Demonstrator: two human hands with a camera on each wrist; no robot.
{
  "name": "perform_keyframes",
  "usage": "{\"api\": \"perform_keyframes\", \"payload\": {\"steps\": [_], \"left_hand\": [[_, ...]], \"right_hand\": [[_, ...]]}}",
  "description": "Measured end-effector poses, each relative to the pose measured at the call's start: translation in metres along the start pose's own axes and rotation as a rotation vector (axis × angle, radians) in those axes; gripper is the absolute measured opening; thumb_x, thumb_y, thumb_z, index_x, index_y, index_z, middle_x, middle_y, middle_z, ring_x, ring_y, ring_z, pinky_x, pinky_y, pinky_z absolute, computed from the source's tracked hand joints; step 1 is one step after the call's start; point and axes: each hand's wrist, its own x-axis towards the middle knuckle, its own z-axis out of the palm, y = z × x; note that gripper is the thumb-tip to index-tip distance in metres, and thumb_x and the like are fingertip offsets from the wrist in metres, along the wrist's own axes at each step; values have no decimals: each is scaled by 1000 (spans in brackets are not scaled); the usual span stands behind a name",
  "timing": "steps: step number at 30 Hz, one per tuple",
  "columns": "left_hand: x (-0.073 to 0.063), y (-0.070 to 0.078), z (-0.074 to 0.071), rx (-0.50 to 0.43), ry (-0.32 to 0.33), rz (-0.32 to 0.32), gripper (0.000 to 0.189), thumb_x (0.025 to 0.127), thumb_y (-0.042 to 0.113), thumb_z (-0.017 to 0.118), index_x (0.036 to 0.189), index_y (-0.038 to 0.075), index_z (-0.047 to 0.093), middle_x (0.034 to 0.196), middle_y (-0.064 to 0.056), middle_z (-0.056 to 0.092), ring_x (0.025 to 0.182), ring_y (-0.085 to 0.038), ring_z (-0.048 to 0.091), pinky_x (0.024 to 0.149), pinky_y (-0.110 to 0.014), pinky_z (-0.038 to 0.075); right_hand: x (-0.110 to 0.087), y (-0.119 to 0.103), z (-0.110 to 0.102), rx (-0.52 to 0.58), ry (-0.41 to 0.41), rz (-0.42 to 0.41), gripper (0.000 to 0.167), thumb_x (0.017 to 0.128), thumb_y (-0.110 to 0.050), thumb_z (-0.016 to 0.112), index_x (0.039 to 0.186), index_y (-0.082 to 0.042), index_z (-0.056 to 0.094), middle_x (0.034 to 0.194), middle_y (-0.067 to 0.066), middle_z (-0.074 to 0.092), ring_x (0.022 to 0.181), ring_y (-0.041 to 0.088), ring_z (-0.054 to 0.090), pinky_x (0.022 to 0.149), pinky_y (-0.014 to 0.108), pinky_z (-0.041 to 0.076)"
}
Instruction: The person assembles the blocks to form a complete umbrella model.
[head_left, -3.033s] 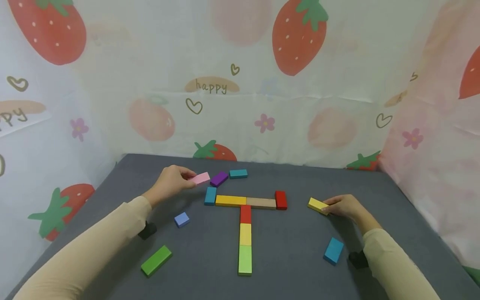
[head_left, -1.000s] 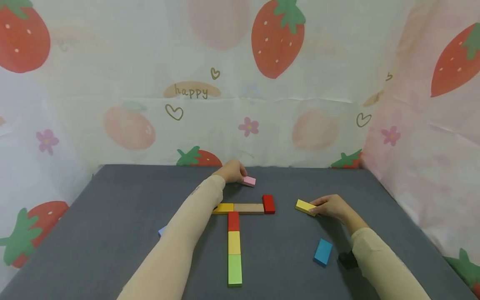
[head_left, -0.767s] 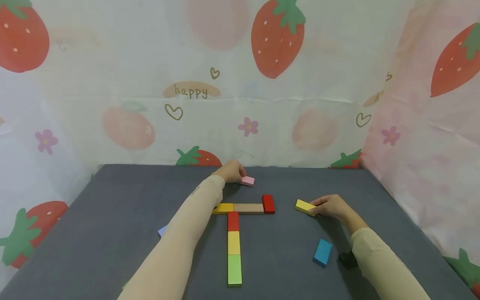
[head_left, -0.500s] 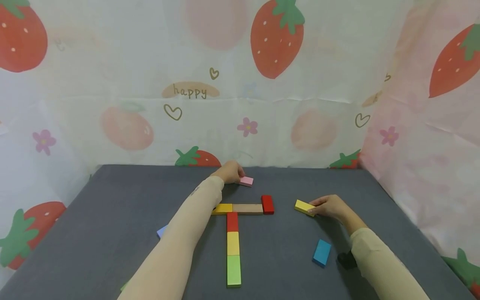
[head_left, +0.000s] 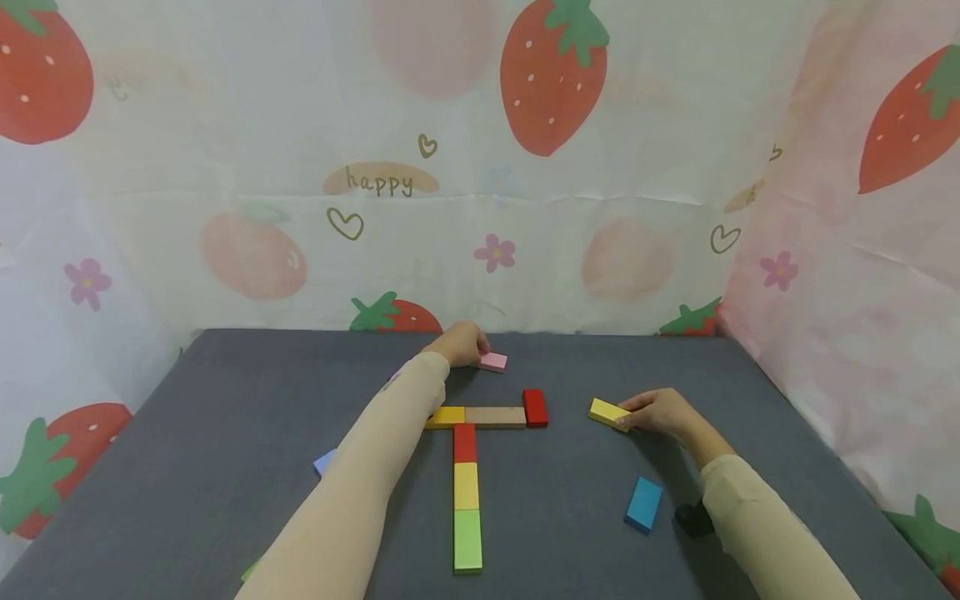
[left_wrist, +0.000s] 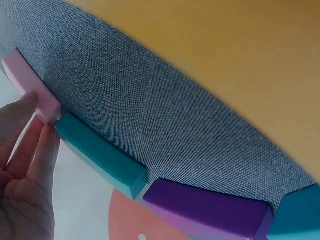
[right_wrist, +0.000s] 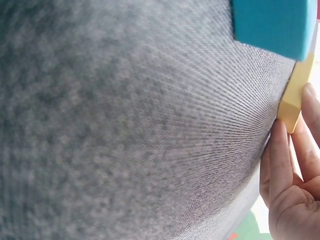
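At the far middle of the table, my left hand [head_left: 461,342] pinches a pink block [head_left: 493,362] between thumb and fingers. In the left wrist view, the pink block's near end meets the corner of a teal block [left_wrist: 100,152]. A purple block [left_wrist: 210,207] and a blue block [left_wrist: 300,215] continue that curved row; my left arm mostly hides them in the head view. On the right, my right hand [head_left: 663,417] holds one end of a yellow block [head_left: 606,412], low at the cloth. A red block [head_left: 536,408] stands left of it.
A tan block [head_left: 495,417] and an orange-yellow block [head_left: 447,417] form a crossbar. Below runs a stem of red [head_left: 465,443], yellow [head_left: 467,486] and light green [head_left: 468,540] blocks. A loose blue block [head_left: 643,505] lies near my right forearm. A periwinkle block [head_left: 324,462] peeks past my left sleeve.
My left hand has carried the pink block rightward, from left of the purple block to the teal block's right end. The head view has shifted. My right hand keeps holding the yellow block.
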Motion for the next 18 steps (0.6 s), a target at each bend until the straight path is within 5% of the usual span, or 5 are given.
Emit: {"api": "perform_keyframes", "payload": {"steps": [4, 8, 12, 18], "left_hand": [[-5, 0, -2, -5, 4, 7, 28, 88, 3, 68, 115, 2, 73, 116, -13, 72, 104, -25, 63, 97, -37, 53], [-21, 0, -17, -114, 30, 10, 35, 92, 7, 67, 126, 0, 66, 128, -17, 67, 117, -29, 62, 102, -40, 51], [-44, -9, -42, -248, 96, 9, 40, 94, 10, 66, 133, 1, 61, 135, -18, 62, 124, -32, 58, 106, -43, 48], [-94, -46, -67, -259, 197, -24, 41, 93, 14, 69, 131, 2, 62, 129, -17, 65, 122, -33, 60, 104, -45, 49]], "right_hand": [[1, 0, 2, -3, -2, 3, 43, 84, -24, 80, 118, 0, 71, 130, 25, 63, 99, 21, 64, 79, 31, 54], [0, -2, 3, -8, -3, 5, 44, 84, -25, 80, 120, 0, 71, 130, 26, 62, 100, 23, 64, 81, 33, 55], [-3, -1, 2, -9, -4, 7, 45, 85, -24, 79, 122, 0, 69, 133, 27, 60, 104, 26, 64, 84, 36, 55], [-1, -5, 1, -18, -21, 5, 46, 85, -25, 79, 122, 0, 69, 136, 29, 56, 107, 29, 63, 85, 37, 55]]}}
